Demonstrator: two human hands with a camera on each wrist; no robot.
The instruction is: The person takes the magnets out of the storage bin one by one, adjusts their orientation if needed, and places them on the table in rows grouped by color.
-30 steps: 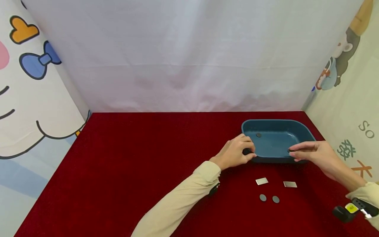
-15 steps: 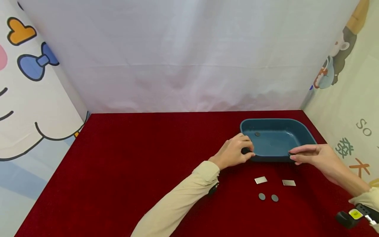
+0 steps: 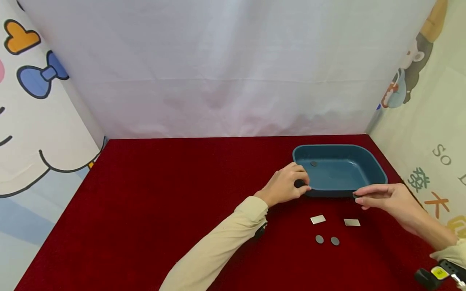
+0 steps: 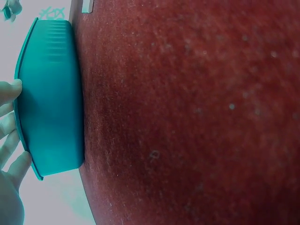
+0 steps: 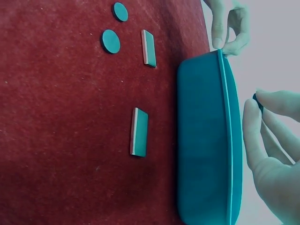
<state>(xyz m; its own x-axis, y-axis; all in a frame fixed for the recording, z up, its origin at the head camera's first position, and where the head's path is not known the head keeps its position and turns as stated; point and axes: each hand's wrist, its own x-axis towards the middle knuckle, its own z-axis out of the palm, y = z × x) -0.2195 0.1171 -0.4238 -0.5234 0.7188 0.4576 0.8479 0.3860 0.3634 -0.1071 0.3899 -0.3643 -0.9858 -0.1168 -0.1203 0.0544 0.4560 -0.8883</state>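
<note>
A blue plastic basin (image 3: 336, 171) stands at the right of the red cloth. My left hand (image 3: 284, 184) holds its rim at the near left corner; the left wrist view shows the thumb and fingers over the basin's edge (image 4: 51, 98). Between thumb and index finger, my right hand (image 3: 391, 200) pinches a small dark disc (image 5: 258, 103). That disc is at the near rim on the right, level with the basin's top edge. One grey disc (image 3: 314, 163) lies inside the basin near its left end.
In front of the basin lie two silvery rectangular plates (image 3: 318, 219) and two round grey discs (image 3: 335, 241). A white curtain (image 3: 218, 81) closes off the back, and printed cloths (image 3: 426, 133) hang at both sides. The red cloth (image 3: 164, 194) stretches away to the left.
My right hand has drawn the disc from over the basin's inside back to its near rim. The left hand keeps its hold on the rim. The head view has shifted slightly.
</note>
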